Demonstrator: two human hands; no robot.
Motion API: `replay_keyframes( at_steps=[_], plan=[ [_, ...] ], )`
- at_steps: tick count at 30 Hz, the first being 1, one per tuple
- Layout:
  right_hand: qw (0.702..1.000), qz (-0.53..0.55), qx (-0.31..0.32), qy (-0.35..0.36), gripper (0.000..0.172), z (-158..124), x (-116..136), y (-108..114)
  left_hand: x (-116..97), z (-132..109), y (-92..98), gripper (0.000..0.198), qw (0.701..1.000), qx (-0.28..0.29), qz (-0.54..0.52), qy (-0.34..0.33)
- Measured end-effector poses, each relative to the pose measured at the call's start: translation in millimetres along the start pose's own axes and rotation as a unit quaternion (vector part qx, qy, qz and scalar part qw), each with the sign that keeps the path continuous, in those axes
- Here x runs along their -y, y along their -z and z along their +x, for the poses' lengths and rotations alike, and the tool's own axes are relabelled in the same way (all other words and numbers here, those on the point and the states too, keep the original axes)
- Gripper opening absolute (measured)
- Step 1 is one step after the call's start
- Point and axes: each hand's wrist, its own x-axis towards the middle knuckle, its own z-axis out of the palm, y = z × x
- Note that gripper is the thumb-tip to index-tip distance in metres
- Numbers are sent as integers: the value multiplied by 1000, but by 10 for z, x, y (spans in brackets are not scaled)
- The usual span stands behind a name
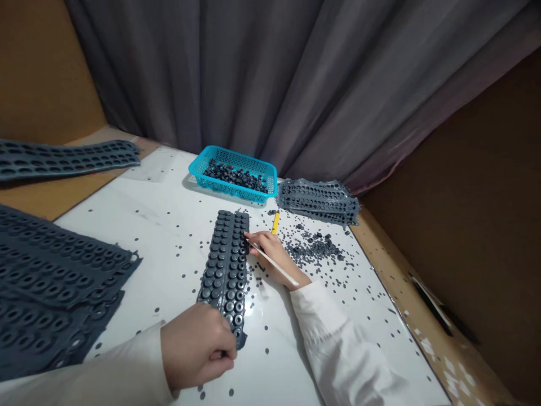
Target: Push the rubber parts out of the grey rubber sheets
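Studded strip (222,256) under curled left fingers (223,338), grip unclear; right fingers (257,238) at its edge, pinching white stick (274,264).

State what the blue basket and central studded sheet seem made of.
Blue basket: probably moulded plastic, semi-glossy, judging by its even colour and perforated walls. Central studded sheet: likely moulded rubber, satin, given highlights on its round studs; plastic is possible.

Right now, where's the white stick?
Head view, near centre: the white stick is in the right hand, beside the dark studded sheet's right edge.
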Motion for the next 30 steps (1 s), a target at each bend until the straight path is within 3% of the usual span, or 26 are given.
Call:
replay_keyframes(
  at_steps=[5, 10, 15, 19, 25, 30],
  plan=[
    [998, -58, 0, -13, 20, 43, -43, 61, 5, 8, 4, 13, 1000, -8, -6, -1],
    [998, 23, -54, -15, 18, -12, 24, 152, 2, -11, -7, 12, 1000, -9, -2, -1],
    [996, 89, -12, -10, 17, -23, 68, 78, -1, -11, 1, 11, 1000, -1, 3, 4],
    [996, 83, -18, -6, 20, -25, 30, 32, -5, -14, -5, 12, 1000, 4, 1, 6],
    [998, -55, 6, 21, 21, 22, -8, 8, -19, -11, 2, 11, 1000, 1, 0, 7],
    [982, -181, -15, 43, 19, 73, -19, -16, -10, 8, 15, 12, 1000, 4, -10, 11]
  ],
)
